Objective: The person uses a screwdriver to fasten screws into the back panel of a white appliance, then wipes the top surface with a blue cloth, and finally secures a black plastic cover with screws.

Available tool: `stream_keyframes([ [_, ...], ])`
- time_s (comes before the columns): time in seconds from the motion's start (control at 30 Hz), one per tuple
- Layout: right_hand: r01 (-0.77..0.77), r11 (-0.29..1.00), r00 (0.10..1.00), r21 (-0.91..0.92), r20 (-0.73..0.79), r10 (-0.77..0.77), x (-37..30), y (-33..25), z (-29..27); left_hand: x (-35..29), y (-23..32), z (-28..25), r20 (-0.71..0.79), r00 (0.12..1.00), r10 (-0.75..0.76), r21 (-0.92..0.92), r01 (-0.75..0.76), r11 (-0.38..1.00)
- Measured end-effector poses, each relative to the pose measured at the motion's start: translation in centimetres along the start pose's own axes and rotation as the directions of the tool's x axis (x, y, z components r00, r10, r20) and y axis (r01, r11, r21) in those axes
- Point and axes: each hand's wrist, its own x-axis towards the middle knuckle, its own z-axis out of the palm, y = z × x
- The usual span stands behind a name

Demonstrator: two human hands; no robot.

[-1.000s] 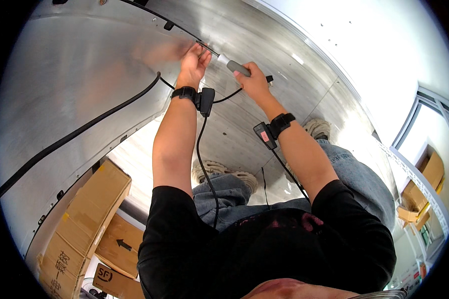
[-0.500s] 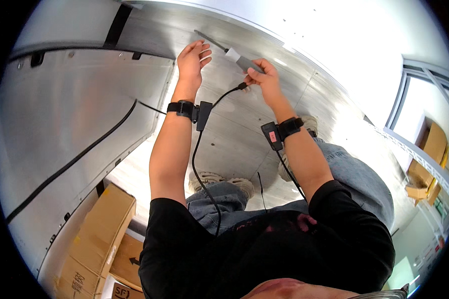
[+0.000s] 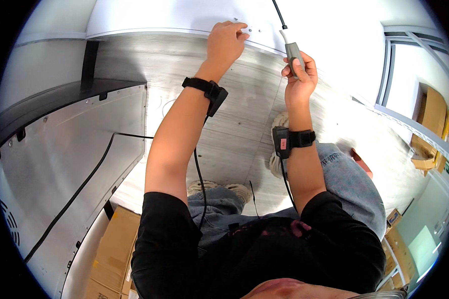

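Note:
My right hand [image 3: 299,74] is closed around a small grey plug-shaped tool [image 3: 292,52] with a white collar and a black cable running up from it. My left hand [image 3: 225,42] reaches up to the edge of a white panel [image 3: 174,15], its fingertips touching a spot with small holes near the panel's rim; whether it pinches anything there I cannot tell. Both wrists carry black bands with small devices, and a thin black cord hangs from the left one.
A large grey metal panel [image 3: 60,169] with a black cable across it stands at my left. Cardboard boxes [image 3: 112,254] lie at the lower left, more boxes [image 3: 431,129] on a shelf at the right. Pale wood floor [image 3: 234,134] is below.
My view has swung away from the metal panel toward the white panel. Both hands have moved up to its edge, the right still holding the grey tool.

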Motion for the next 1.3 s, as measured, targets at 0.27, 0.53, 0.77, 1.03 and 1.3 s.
stream_keyframes([
  [0.27,0.0,1.0,0.999,-0.024,0.043,0.001,-0.3,-0.2,-1.0,0.3,0.7,1.1,-0.062,0.998,-0.031,0.129,0.038,0.991],
  [0.53,-0.096,0.989,0.927,-0.114,0.351,0.13,-1.3,1.2,2.3,-3.7,-1.9,-5.5,0.201,0.907,-0.369,-0.541,0.417,0.731],
  [0.77,-0.256,0.938,0.678,-0.232,0.649,0.345,-3.7,4.2,8.2,-14.2,-6.7,-18.2,0.223,0.781,-0.584,-0.973,0.141,-0.183],
  [1.03,-0.154,0.915,0.371,-0.374,0.836,0.404,-6.0,6.8,14.8,-23.7,-3.7,-23.6,0.022,0.778,-0.628,-0.874,-0.29,-0.39],
  [1.3,0.098,0.902,0.135,-0.421,0.903,0.407,-8.2,6.3,18.5,-30.0,-2.1,-23.2,-0.045,0.617,-0.786,-0.854,-0.432,-0.29],
])
